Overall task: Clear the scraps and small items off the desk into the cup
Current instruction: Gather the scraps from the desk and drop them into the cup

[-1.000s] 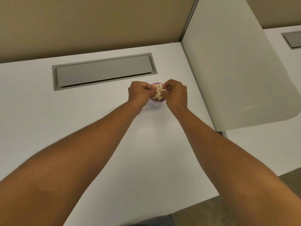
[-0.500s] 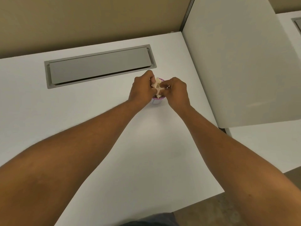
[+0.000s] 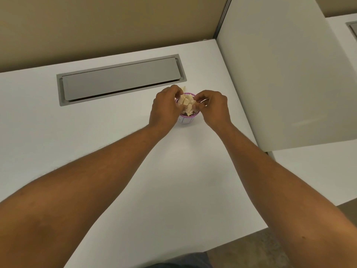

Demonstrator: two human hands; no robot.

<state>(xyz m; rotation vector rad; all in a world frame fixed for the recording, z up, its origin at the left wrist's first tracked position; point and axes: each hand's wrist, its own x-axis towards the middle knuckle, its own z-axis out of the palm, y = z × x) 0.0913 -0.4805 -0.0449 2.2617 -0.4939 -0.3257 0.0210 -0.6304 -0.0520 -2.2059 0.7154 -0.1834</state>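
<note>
Just right of the frame's centre, a small white paper cup with a purple rim (image 3: 185, 119) stands upright on the flat white desk (image 3: 116, 151). It is heaped with pale beige paper scraps (image 3: 187, 101) that rise above the rim. The left hand (image 3: 166, 108) curls around the cup's left side, its fingers bent over the pile and touching the scraps. The right hand (image 3: 213, 106) meets it from the right, fingertips pinched onto the edge of the same pile; how firmly either one grips cannot be told. One more beige scrap (image 3: 183, 87) peeks out just behind the left hand's knuckles (whether it lies on the desk or is held is unclear). Both bare forearms run up from the lower corners and hide much of the near desk. In the upper left, a long grey metal cable-tray lid (image 3: 120, 79) is set flush into the desk, near the cup but apart from it. A white divider panel (image 3: 280, 74) stands along the right edge, and a tan wall (image 3: 96, 26) fills the top.
</note>
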